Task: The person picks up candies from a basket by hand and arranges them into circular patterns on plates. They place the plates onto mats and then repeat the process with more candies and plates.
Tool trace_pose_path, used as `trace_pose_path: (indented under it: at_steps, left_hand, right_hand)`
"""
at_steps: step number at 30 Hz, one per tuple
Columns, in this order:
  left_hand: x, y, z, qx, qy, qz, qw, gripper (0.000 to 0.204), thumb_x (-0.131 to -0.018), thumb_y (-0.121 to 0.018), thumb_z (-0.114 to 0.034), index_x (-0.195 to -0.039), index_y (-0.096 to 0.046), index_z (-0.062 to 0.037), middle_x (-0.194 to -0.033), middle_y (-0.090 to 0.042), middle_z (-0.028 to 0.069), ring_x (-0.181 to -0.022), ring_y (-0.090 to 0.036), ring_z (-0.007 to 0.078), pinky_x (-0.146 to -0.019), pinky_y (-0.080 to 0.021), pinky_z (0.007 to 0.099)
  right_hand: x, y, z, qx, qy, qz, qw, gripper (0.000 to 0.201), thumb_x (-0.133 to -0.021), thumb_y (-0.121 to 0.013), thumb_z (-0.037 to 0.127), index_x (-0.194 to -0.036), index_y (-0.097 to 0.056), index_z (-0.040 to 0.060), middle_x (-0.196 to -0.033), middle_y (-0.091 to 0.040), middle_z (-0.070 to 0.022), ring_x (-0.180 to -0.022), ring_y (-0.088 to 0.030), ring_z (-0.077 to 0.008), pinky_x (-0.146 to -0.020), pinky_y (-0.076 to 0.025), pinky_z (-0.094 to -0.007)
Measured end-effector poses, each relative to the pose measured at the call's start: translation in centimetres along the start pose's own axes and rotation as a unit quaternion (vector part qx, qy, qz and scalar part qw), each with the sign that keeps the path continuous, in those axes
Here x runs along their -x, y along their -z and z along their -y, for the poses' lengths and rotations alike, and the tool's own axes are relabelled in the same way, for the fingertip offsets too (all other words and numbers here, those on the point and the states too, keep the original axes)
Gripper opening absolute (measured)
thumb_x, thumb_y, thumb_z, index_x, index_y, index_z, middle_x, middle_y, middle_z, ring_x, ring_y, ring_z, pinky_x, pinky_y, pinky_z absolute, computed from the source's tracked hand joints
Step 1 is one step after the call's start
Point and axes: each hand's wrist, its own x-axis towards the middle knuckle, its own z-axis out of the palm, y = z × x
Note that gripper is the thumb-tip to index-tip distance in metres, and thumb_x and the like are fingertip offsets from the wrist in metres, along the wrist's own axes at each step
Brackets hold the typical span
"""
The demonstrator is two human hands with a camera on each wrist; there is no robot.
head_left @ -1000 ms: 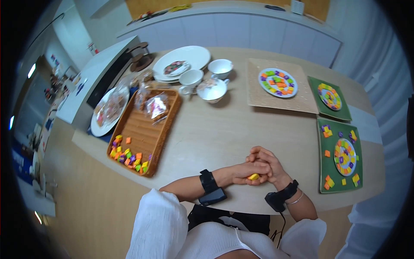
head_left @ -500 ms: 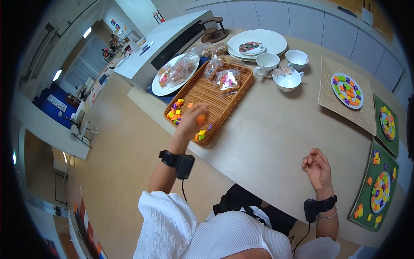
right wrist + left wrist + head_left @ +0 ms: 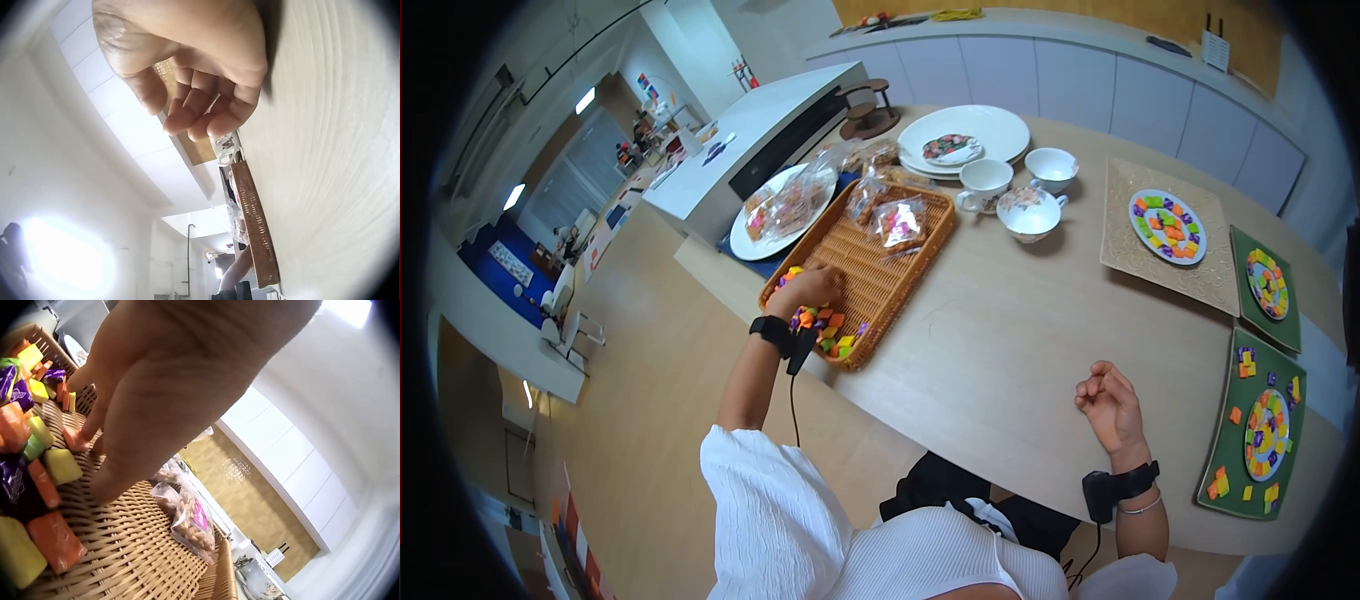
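In the head view my left hand (image 3: 810, 288) is down inside the wicker basket (image 3: 910, 298), over the wrapped candies (image 3: 832, 325) at its near left end. The left wrist view shows the fingertips of my left hand (image 3: 156, 406) at the basket floor, touching an orange candy (image 3: 75, 439), the thumb standing apart. Whether anything lies hidden under the palm, I cannot tell. My right hand (image 3: 1112, 408) rests palm up by the table's near edge; in the right wrist view its fingers (image 3: 197, 112) hang loosely curled around nothing.
Bagged snacks (image 3: 898, 225) lie at the basket's far end, beside a plate of bags (image 3: 768, 246). Behind stand cups (image 3: 1032, 222) and large plates (image 3: 1000, 128). On the right, green trays (image 3: 1220, 455) and a beige tray (image 3: 1120, 235) carry small plates of candies.
The hands have parted from each other. My left hand has gone leftward and down into the basket; my right hand has moved right. The head view has swung to the left.
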Motion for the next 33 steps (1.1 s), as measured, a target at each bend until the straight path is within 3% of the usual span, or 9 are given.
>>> trace_pose_path:
  at_steps: [3, 9, 12, 16, 23, 24, 27, 31, 33]
  left_hand:
    - [1.1, 3.0, -3.7, -0.058, 0.128, 0.037, 0.989, 0.041, -0.083, -0.063, -0.034, -0.114, -0.063, -0.0077, -0.113, -0.063, 0.0167, -0.110, -0.057, 0.0372, -0.094, -0.045, 0.0416]
    - [1.4, 1.7, -10.6, -0.011, -0.068, -0.059, 0.996, 0.035, -0.087, -0.059, -0.031, -0.111, -0.062, -0.0063, -0.108, -0.063, 0.0167, -0.101, -0.060, 0.0340, -0.086, -0.048, 0.0419]
    - [0.4, 1.4, -13.5, -0.047, -0.047, -0.091, 0.994, 0.038, -0.086, -0.059, -0.030, -0.114, -0.059, -0.0037, -0.111, -0.060, 0.0173, -0.103, -0.059, 0.0345, -0.086, -0.047, 0.0427]
    - [-5.2, 1.4, -11.3, -0.006, 0.022, -0.237, 0.971, 0.059, -0.084, -0.063, -0.035, -0.125, -0.045, 0.0024, -0.115, -0.058, 0.0254, -0.106, -0.057, 0.0392, -0.087, -0.049, 0.0453]
    - [-11.3, 0.9, -8.4, 0.116, 0.118, -0.115, 0.980, 0.097, -0.072, -0.076, -0.045, -0.138, -0.026, 0.0051, -0.122, -0.054, 0.0324, -0.106, -0.061, 0.0395, -0.088, -0.050, 0.0393]
    - [-11.1, 0.9, -8.8, 0.146, 0.129, -0.138, 0.971, 0.088, -0.074, -0.078, -0.024, -0.136, -0.025, 0.0080, -0.114, -0.058, 0.0301, -0.095, -0.065, 0.0390, -0.079, -0.055, 0.0406]
    - [-10.6, 0.7, -8.8, 0.529, 0.039, -0.116, 0.840, 0.042, -0.076, -0.074, -0.017, -0.107, -0.056, 0.0051, -0.087, -0.069, 0.0165, -0.075, -0.068, 0.0206, -0.064, -0.054, 0.0380]
    - [-11.0, 1.0, -8.9, 0.494, 0.077, -0.111, 0.859, 0.027, -0.077, -0.072, -0.014, -0.098, -0.062, -0.0001, -0.080, -0.067, 0.0112, -0.067, -0.064, 0.0155, -0.056, -0.051, 0.0329]
    - [-11.6, 2.4, -9.3, 0.349, 0.116, -0.228, 0.902, 0.036, -0.078, -0.072, -0.019, -0.105, -0.058, 0.0003, -0.090, -0.066, 0.0155, -0.080, -0.067, 0.0237, -0.065, -0.053, 0.0355]
  right_hand:
    - [0.0, -0.1, 0.1, 0.002, -0.011, 0.000, 1.000, 0.025, -0.089, -0.061, 0.022, -0.103, -0.055, 0.0032, -0.074, -0.056, -0.0042, -0.079, -0.056, -0.0182, -0.074, -0.047, -0.0294]
    - [-0.2, -0.3, 0.0, 0.026, -0.016, 0.006, 1.000, 0.024, -0.090, -0.062, 0.024, -0.102, -0.055, 0.0049, -0.073, -0.055, -0.0037, -0.077, -0.056, -0.0191, -0.071, -0.047, -0.0302]
    - [-0.1, -0.2, -0.1, 0.018, -0.011, 0.002, 1.000, 0.023, -0.089, -0.061, 0.023, -0.101, -0.055, 0.0047, -0.073, -0.055, -0.0038, -0.077, -0.056, -0.0191, -0.071, -0.047, -0.0302]
    - [-0.1, -0.2, 0.0, 0.029, -0.022, 0.003, 0.999, 0.022, -0.089, -0.060, 0.021, -0.102, -0.055, 0.0038, -0.073, -0.056, -0.0041, -0.078, -0.056, -0.0186, -0.072, -0.047, -0.0298]
    - [-0.2, 0.0, -0.1, 0.040, -0.028, 0.007, 0.999, 0.019, -0.090, -0.059, 0.019, -0.102, -0.056, 0.0036, -0.074, -0.058, -0.0046, -0.080, -0.057, -0.0189, -0.072, -0.047, -0.0306]
    - [-0.2, 0.0, -0.1, 0.041, -0.029, 0.010, 0.999, 0.019, -0.090, -0.058, 0.018, -0.102, -0.056, 0.0034, -0.074, -0.058, -0.0047, -0.080, -0.057, -0.0189, -0.073, -0.047, -0.0308]
    - [-0.1, -0.2, 0.1, 0.045, -0.037, 0.025, 0.998, 0.018, -0.092, -0.056, 0.016, -0.103, -0.057, 0.0013, -0.077, -0.058, -0.0050, -0.079, -0.058, -0.0165, -0.075, -0.048, -0.0291]
    - [-0.2, -0.2, -0.1, 0.050, -0.042, 0.032, 0.997, 0.017, -0.093, -0.054, 0.015, -0.103, -0.057, 0.0014, -0.077, -0.059, -0.0055, -0.078, -0.058, -0.0161, -0.074, -0.048, -0.0286]
    - [-0.2, 0.0, -0.1, 0.049, -0.042, 0.031, 0.997, 0.017, -0.093, -0.054, 0.015, -0.103, -0.058, 0.0016, -0.077, -0.060, -0.0054, -0.078, -0.058, -0.0158, -0.074, -0.048, -0.0286]
